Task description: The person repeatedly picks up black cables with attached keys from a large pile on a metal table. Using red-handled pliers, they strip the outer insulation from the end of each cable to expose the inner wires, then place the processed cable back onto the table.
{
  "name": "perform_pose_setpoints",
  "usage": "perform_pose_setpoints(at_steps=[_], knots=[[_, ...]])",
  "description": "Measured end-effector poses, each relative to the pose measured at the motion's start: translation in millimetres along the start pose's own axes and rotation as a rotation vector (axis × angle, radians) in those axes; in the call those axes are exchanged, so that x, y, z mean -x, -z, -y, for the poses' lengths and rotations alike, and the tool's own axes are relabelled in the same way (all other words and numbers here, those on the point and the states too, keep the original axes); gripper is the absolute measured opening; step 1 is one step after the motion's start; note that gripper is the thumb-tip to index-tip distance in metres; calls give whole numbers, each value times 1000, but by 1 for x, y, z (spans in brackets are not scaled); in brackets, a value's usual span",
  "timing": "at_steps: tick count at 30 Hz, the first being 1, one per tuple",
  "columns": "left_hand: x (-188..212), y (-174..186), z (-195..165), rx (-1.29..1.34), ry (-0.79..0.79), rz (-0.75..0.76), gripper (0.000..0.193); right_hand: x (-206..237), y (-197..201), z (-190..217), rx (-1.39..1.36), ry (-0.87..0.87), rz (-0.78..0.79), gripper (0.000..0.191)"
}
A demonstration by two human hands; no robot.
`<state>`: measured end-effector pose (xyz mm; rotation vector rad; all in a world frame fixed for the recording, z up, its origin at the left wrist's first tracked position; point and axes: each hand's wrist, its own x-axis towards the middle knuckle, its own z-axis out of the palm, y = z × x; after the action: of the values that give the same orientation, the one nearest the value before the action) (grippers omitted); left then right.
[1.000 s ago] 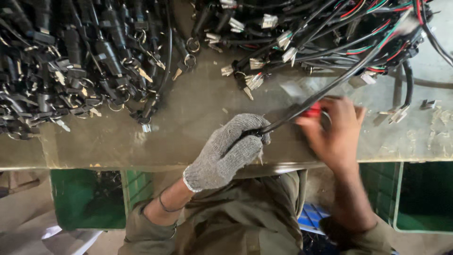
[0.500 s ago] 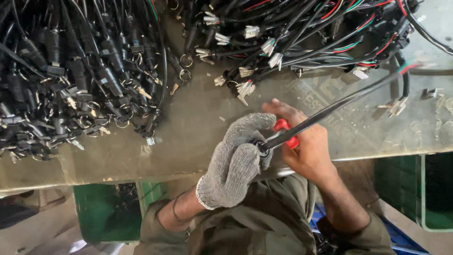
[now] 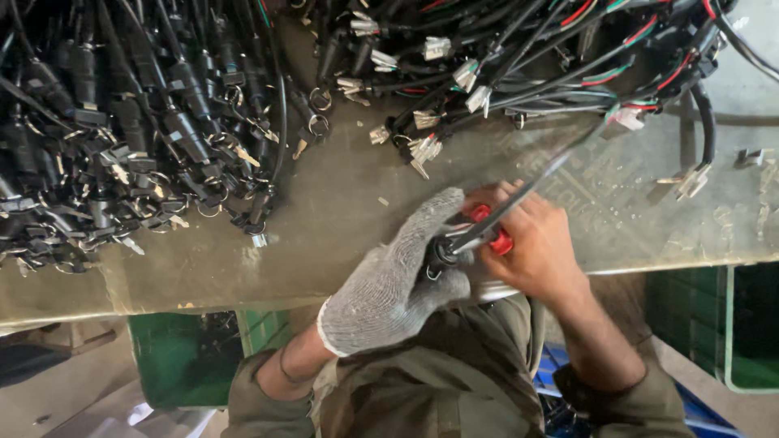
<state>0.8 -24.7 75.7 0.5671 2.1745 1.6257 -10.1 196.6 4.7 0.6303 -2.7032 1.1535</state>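
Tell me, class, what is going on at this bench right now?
A person leans over a worn bench, both hands meeting at its near edge. The left hand, in a grey knit glove, grips the black end of a cable. The bare right hand holds a red-handled tool against that cable. Heaps of black cables with connectors and key rings lie to the left, and a bundle of wire harnesses lies beyond the hands. Green crates sit under the bench.
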Motion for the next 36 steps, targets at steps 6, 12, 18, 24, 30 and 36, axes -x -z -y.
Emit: perform_pose_setpoints(at_steps=[6, 12, 18, 24, 30, 36], knots=[[3, -17, 20, -196, -154, -258, 69, 6, -8, 17, -27, -76, -26, 38], [5, -22, 21, -402, -209, -304, 66, 14, -15, 14, 93, -152, -47, 34], [9, -20, 23, -757, -250, -259, 66, 27, -13, 21, 127, -258, -26, 30], [8, -14, 23, -948, -339, -259, 66, 28, -13, 27, 109, -279, -57, 31], [0, -15, 12, -774, -253, -205, 68, 27, -24, 35, -17, -307, -89, 33], [4, -2, -10, -50, -83, -55, 66, 13, -31, 12, -39, -66, -195, 32]])
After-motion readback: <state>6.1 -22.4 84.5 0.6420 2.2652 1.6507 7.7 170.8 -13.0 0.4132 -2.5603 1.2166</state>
